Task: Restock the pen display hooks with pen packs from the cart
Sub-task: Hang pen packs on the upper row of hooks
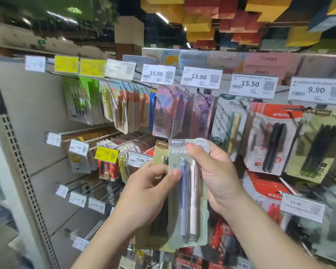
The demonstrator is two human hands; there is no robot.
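Both hands hold a small stack of pen packs in front of the display wall. The front pack [188,214] is grey-green and carries a purple pen and a white pen. Behind it sits a tan pack [160,152] with dark pens. My left hand [147,193] grips the stack's left edge, thumb on the front pack. My right hand [215,175] pinches the front pack's upper right, thumb near a round sticker [203,146]. Pen display hooks [199,92] above carry hanging packs.
Price tags such as 13.90 [201,77] and 15.50 [253,84] line the upper rail. Red and black pen packs [272,136] hang at right. Bare hooks [97,189] jut out at lower left. A perforated shelf post [21,164] stands at left.
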